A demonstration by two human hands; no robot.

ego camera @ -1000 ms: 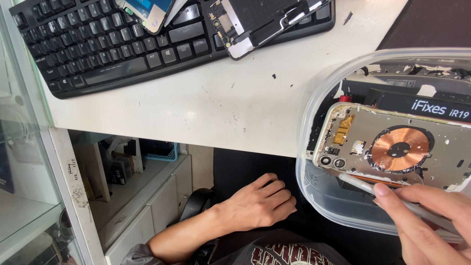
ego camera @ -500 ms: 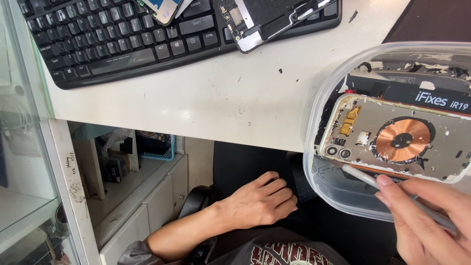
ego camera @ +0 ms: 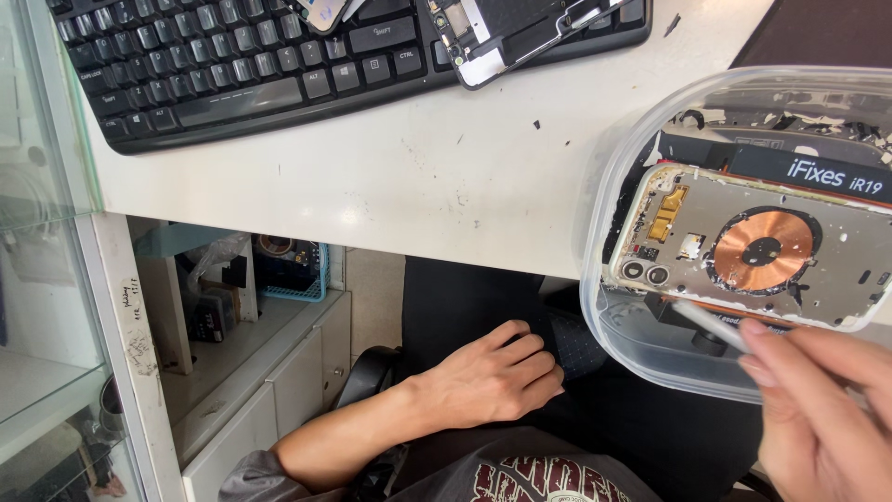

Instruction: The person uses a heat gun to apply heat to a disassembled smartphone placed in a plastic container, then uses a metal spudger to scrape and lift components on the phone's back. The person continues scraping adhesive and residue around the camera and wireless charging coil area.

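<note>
A phone back housing [ego camera: 753,246], metal with a round copper coil and two camera rings, lies in a clear plastic container [ego camera: 604,307] that overhangs the desk's front edge. My right hand [ego camera: 818,409], at the lower right, grips a thin white tool [ego camera: 706,325] whose tip points at the housing's lower edge near the camera rings. My left hand [ego camera: 492,376] rests flat on my dark trouser leg below the desk and holds nothing, its fingers loosely together.
A black keyboard [ego camera: 232,65] lies at the back of the white desk [ego camera: 418,177], with an opened phone [ego camera: 520,28] propped on it. A glass cabinet [ego camera: 46,186] stands at the left. Low shelves under the desk hold a blue basket [ego camera: 297,270].
The view has shifted a little, so the container and housing sit slightly further right. My right hand stays with the tool at the housing's lower edge. My left hand has not moved.
</note>
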